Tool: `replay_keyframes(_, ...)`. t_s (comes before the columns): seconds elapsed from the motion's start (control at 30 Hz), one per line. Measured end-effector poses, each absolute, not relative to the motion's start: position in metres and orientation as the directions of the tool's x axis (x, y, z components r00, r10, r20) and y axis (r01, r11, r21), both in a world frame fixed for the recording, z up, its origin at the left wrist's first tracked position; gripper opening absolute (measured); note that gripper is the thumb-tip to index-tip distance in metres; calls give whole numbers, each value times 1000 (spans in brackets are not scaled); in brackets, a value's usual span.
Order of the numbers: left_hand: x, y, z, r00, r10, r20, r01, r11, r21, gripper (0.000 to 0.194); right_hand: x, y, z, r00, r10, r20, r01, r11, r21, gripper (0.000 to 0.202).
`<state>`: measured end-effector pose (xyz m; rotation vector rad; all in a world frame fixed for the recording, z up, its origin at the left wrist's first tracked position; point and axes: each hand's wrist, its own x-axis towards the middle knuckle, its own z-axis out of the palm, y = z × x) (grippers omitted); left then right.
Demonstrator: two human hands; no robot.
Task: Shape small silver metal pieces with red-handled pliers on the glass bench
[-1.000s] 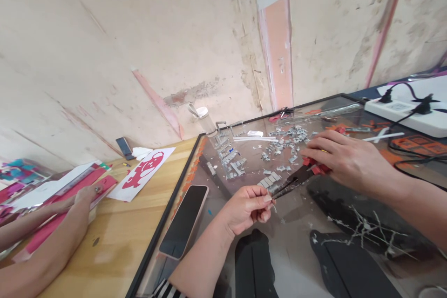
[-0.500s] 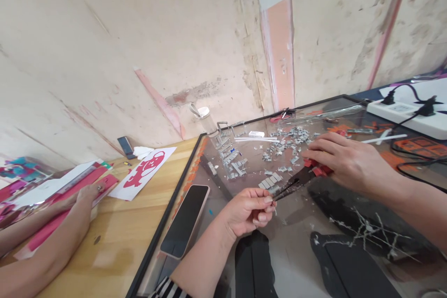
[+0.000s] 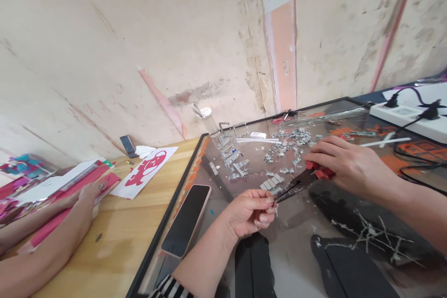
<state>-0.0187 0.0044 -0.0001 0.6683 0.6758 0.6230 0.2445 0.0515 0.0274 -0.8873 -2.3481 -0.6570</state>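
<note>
Wrapped round the red handles of long-nosed pliers (image 3: 303, 179) is my right hand (image 3: 356, 167), above the glass tabletop. The jaws point down and left to the fingertips of my left hand (image 3: 253, 214). Those fingers are pinched together at the tip of the pliers; a thin whitish bit sticks out below them, too small to name. Just beyond the jaw tips lies a row of flat grey metal pieces (image 3: 271, 182). Farther back is a scattered heap of small silver metal pieces (image 3: 296, 139).
A phone (image 3: 186, 221) lies left of my forearm. Tangled whitish twigs or wires (image 3: 373, 235) are at the right. A power strip (image 3: 408, 114) with black cords sits far right. On the wooden table (image 3: 118, 242), another person's hands (image 3: 91, 191) rest on red material.
The view has shifted slightly. My hands and the pliers keep almost the same pose, with the jaws still at my left fingertips.
</note>
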Motion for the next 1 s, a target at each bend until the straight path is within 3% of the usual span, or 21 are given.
replay_keyframes(1.0,-17,2,3,564,754,-336,-268,552,789,24,245,48,33,-645,441,625,707,654,269,29)
